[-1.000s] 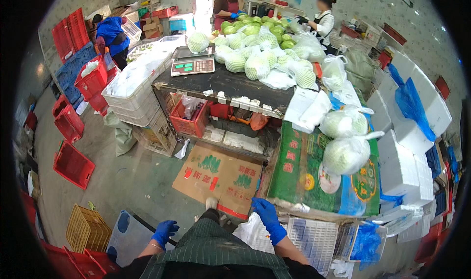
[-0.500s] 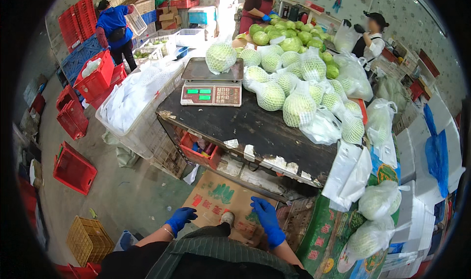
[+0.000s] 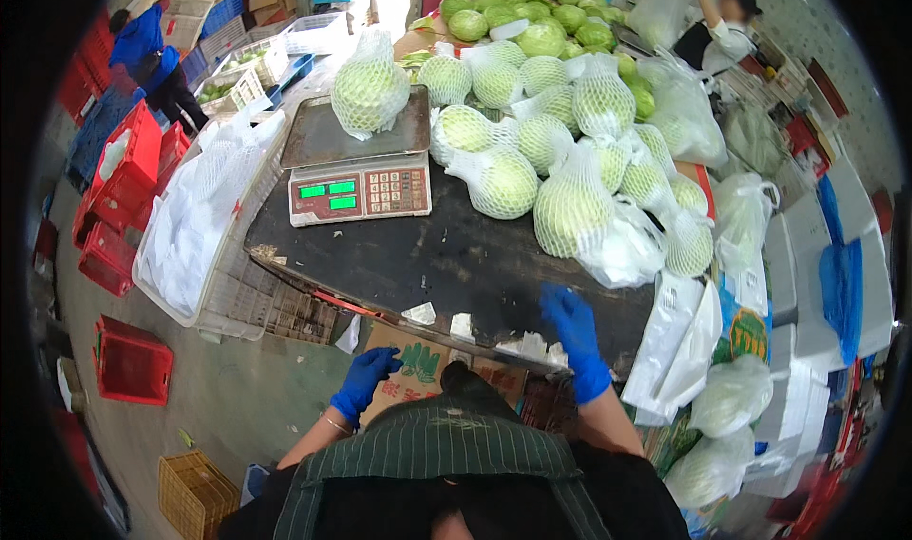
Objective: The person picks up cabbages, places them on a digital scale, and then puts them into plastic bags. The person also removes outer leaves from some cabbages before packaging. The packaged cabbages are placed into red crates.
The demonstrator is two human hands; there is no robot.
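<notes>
Blue gloves cover both of my hands. My left hand (image 3: 369, 380) hangs short of the table's near edge, fingers loosely stretched and holding nothing. My right hand (image 3: 574, 336) reaches over the front of the dark table (image 3: 380, 265), fingers stretched, with nothing visible in it. Beyond it lie several round cabbages in white foam nets; the netted cabbage (image 3: 574, 212) is nearest. A bunch of clear plastic bags (image 3: 670, 341) hangs over the table edge to its right. On the left a digital scale (image 3: 359, 190) carries another netted cabbage (image 3: 369, 89) on its metal pan.
A white crate (image 3: 252, 208) full of foam nets (image 3: 204, 227) stands left of the table. Bare cabbages (image 3: 546, 37) are heaped at the back, with a person (image 3: 727, 22) behind at right. Another person (image 3: 152, 60) is among crates at far left. Bagged cabbages (image 3: 731, 393) lie at right.
My view has moved closer to the table. My right hand has risen from below the table edge to above its front. My left hand has moved slightly up and right.
</notes>
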